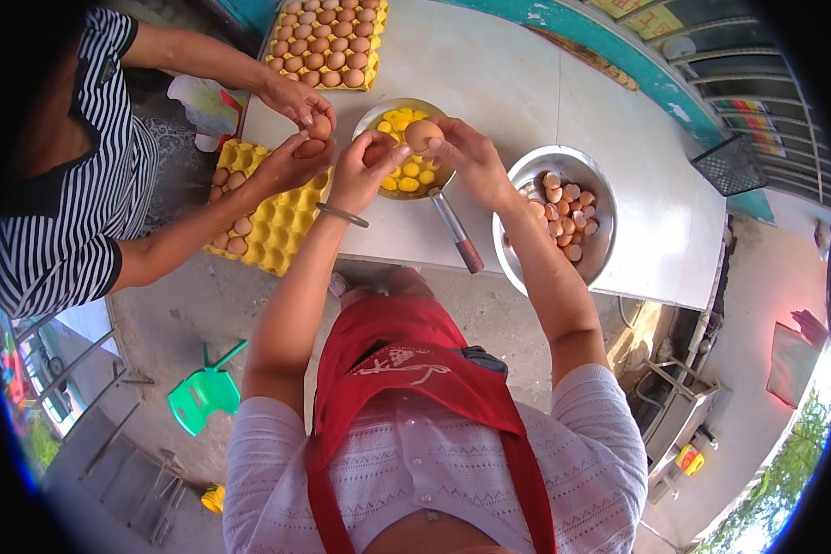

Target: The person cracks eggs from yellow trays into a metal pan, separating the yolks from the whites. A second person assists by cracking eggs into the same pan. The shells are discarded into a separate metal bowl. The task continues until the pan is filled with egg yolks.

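Near the frame's upper centre, the right hand [466, 152] grips a brown egg [422, 135] over the yolk-filled pan [439, 180]; the left hand [365, 166] pinches what may be eggshell [376, 152].

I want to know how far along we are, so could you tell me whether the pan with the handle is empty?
Not empty: the pan holds many yellow yolks.

Viewpoint: head-worn, looking steeply down over the wearer's chest and forearms.
Facing: toward the white worktop [526, 102] ahead.
Nearness: close; hands [415, 162] sit just above centre.
Lens: wide fisheye, edges bend, dark rim.
Views: only one.
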A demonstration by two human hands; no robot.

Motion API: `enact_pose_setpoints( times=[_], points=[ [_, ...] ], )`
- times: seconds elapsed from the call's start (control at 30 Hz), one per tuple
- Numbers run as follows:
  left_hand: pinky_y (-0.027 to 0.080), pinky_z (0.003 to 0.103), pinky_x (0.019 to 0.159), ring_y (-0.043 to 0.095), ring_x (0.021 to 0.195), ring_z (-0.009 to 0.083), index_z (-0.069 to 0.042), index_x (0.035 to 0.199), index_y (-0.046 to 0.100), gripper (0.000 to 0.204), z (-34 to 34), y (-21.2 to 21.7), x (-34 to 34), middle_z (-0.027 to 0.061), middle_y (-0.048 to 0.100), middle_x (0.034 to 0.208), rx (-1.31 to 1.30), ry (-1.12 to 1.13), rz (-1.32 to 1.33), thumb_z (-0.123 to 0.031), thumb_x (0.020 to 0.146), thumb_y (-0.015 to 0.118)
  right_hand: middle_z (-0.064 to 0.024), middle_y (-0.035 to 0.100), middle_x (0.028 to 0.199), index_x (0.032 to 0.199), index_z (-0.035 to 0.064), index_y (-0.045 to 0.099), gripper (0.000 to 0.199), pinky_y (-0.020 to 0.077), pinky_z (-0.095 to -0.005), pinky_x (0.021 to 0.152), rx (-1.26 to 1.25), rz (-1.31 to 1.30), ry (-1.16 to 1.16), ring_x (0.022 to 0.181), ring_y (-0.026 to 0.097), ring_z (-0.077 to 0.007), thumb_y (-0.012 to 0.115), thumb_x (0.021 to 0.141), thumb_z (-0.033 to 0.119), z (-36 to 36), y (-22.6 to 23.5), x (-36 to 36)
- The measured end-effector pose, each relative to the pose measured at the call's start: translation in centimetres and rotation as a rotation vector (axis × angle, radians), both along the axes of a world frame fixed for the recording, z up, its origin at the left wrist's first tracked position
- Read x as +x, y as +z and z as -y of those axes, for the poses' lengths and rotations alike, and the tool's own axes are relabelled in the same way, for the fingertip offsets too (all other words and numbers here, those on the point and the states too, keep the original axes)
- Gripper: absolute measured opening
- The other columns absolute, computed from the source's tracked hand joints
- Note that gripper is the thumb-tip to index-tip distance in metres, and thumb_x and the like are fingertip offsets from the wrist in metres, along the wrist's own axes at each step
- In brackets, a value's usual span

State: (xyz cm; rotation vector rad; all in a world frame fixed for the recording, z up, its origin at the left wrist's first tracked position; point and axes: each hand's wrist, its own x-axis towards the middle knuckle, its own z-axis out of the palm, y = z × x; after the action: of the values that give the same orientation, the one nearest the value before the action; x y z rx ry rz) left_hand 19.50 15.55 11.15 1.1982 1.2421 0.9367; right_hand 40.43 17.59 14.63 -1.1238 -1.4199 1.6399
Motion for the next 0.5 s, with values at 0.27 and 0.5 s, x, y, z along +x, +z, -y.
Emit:
enact_pose_setpoints(
  times=[0.27, 0.5],
  points=[
    [0.054, 0.035, 0.080, 0.066, 0.095, 0.0258, -0.016, 0.128, 0.060, 0.053, -2.4, 2.5, 1.2, 0.0071, 0.067, 0.106, 0.666, -0.217, -0.592, -0.013, 0.078, 0.073, -0.0078, 0.066, 0.111, 0.135, -0.0030, 0.053, 0.050, 0.0492, -0.0300, 0.088, -0.006, 0.125, 0.293, 0.095, 0.060, -0.0139, 0.060, 0.098, 0.030, -3.8, -2.3, 2.8],
    [0.054, 0.035, 0.078, 0.066, 0.093, 0.0232, -0.017, 0.125, 0.062, 0.052, -2.8, 2.1, 1.2, 0.0043, 0.068, 0.104, 0.818, -0.245, -0.768, -0.013, 0.075, 0.073, -0.0069, 0.065, 0.112, 0.135, 0.0025, 0.055, 0.044, 0.0484, -0.0302, 0.089, 0.060, 0.172, 0.303, 0.096, 0.059, -0.0148, 0.065, 0.094, 0.014, -4.1, -4.1, 3.6]
  ],
)
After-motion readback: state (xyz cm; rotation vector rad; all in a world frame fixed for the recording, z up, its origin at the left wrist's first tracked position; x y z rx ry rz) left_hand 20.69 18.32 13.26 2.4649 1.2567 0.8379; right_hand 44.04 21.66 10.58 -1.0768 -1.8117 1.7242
